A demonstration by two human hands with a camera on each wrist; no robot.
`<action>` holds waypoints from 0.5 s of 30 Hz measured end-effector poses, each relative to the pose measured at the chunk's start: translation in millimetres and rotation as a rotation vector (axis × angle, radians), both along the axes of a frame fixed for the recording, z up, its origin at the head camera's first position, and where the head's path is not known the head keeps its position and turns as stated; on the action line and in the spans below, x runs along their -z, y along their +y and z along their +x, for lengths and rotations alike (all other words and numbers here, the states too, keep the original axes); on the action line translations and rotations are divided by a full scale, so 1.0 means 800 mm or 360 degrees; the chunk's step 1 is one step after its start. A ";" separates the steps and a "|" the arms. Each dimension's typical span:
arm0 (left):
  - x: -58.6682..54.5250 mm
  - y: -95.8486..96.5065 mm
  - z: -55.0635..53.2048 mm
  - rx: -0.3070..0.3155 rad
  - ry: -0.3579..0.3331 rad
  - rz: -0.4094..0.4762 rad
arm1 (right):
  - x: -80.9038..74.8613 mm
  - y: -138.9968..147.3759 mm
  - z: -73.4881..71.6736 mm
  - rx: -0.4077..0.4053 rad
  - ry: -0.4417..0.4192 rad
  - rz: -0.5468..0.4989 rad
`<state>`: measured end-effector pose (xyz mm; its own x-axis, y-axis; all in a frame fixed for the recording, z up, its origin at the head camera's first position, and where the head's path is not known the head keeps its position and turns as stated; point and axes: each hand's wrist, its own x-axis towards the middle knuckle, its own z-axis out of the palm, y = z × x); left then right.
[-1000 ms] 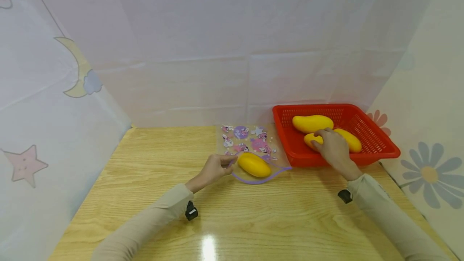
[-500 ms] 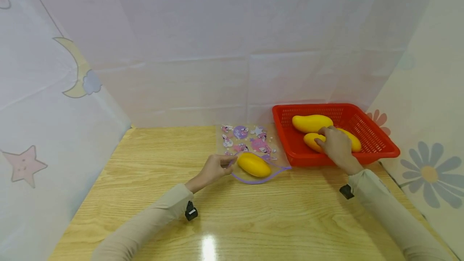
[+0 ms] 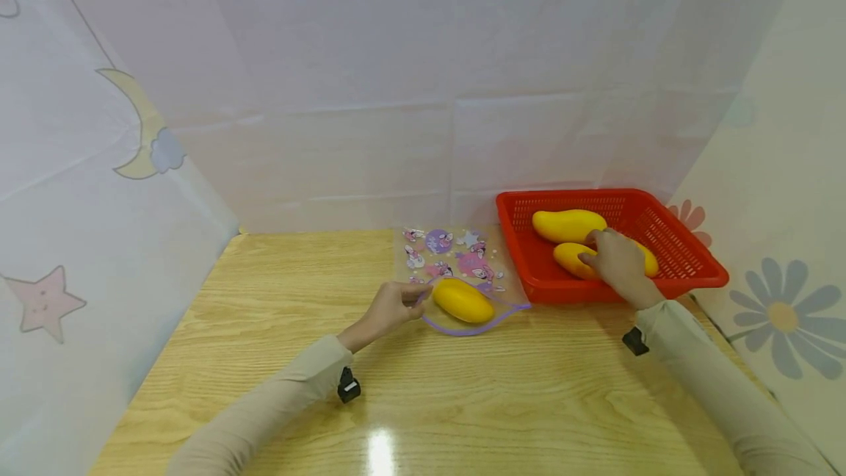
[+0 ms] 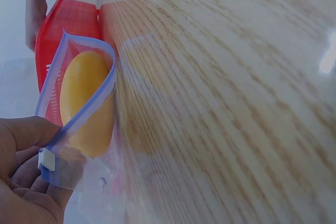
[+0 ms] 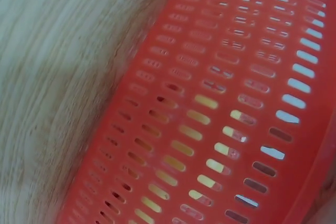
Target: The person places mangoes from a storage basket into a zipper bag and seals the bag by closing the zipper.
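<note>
My left hand (image 3: 390,311) pinches the purple-edged mouth of a clear printed zip bag (image 3: 456,248), beside its white slider (image 4: 47,159). The bag lies flat at the back, mouth held apart, with a yellow mango (image 3: 464,301) just inside the opening. My right hand (image 3: 617,263) reaches into the red basket (image 3: 542,291). Its thumb and fingers curl round the right end of the front mango (image 3: 571,260). A second mango (image 3: 570,225) lies behind, and a third (image 3: 649,259) is partly hidden by the hand. The right wrist view shows mostly basket wall, no fingers.
The wooden table (image 3: 396,395) ends at a sheet-covered back wall (image 3: 344,160) and printed side walls. The basket stands at the back right, close beside the bag. Slotted basket sides (image 5: 226,103) rise around the mangoes.
My right hand has shifted slightly right along the front mango, uncovering more of it. The left hand, bag and bagged mango have stayed in place.
</note>
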<state>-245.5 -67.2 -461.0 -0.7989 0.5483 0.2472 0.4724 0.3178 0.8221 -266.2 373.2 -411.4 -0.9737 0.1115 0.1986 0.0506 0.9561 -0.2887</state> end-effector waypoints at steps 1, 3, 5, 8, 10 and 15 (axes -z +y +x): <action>0.000 0.000 0.000 -0.0001 -0.0004 0.0001 | -0.008 -0.008 0.008 -0.0203 0.0009 0.0049; 0.000 0.000 0.000 -0.0003 -0.0017 0.0004 | -0.011 -0.011 0.011 -0.0194 -0.0022 0.0056; 0.001 0.000 -0.001 -0.0005 -0.0033 0.0004 | -0.012 -0.012 0.012 -0.0187 -0.0049 0.0065; 0.001 0.001 -0.002 -0.0006 -0.0027 0.0001 | -0.012 -0.010 0.010 -0.0186 -0.0082 0.0076; 0.001 0.001 -0.002 -0.0003 -0.0008 0.0000 | -0.012 -0.009 0.008 -0.0188 -0.0100 0.0076; 0.000 0.001 -0.001 0.0013 -0.0005 0.0015 | -0.010 -0.005 0.005 -0.0208 -0.0145 0.0082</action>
